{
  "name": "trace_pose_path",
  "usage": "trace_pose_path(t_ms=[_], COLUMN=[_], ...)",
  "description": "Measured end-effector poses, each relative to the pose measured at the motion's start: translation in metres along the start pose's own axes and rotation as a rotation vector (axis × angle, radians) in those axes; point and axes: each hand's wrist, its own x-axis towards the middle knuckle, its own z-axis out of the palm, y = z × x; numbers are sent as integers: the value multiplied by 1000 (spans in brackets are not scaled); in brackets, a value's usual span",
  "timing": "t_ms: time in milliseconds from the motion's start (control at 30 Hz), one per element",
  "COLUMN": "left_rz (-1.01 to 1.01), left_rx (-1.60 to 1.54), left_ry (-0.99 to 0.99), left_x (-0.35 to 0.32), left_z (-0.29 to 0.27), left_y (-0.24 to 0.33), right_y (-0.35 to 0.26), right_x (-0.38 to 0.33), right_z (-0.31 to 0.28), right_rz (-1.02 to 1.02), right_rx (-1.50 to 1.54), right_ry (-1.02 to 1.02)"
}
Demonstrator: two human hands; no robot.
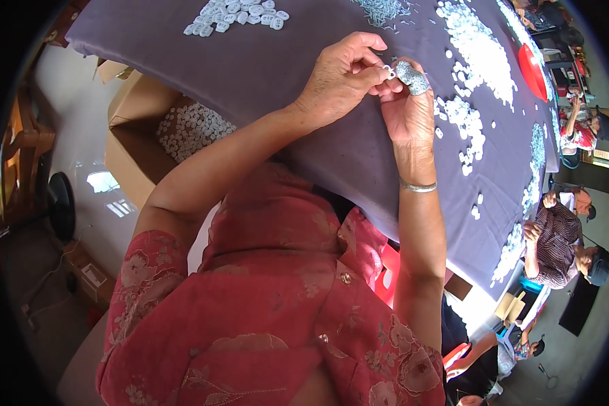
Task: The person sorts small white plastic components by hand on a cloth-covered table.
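Observation:
My left hand (338, 80) pinches a small white plastic piece with a ring-shaped end (389, 72) between thumb and fingers. Close against it, my right hand (409, 118) has its fingers curled in beside the piece. A grey speckled wrap (413, 77) covers a digit of that hand. What the right fingertips hold, if anything, is hidden. Both hands are above the purple-grey tablecloth (264, 74). Beyond them lies a heap of small metal pins (381, 9). A large spread of white plastic pieces (479, 57) is to their right.
More white pieces (237, 15) lie at the far left of the table. An open cardboard box (128, 108) by the table's left edge holds many similar ones. A red dish (532, 73) rests among the right-hand heaps. Several people sit along the right side.

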Motion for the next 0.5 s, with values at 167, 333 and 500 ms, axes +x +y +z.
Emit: trace_pose_path(t_ms=[167, 333, 500], left_rz=[-22, -28, -19], left_rx=[1, -65, -55], left_ry=[6, 7, 10], left_x=[-1, -1, -1], left_z=[1, 2, 2], left_y=[2, 1, 0], right_y=[1, 1, 0], right_x=[0, -1, -1], right_z=[-3, -3, -2], right_rz=[-57, -101, -125], right_rx=[-52, -86, -150], right_ry=[-15, -34, -18])
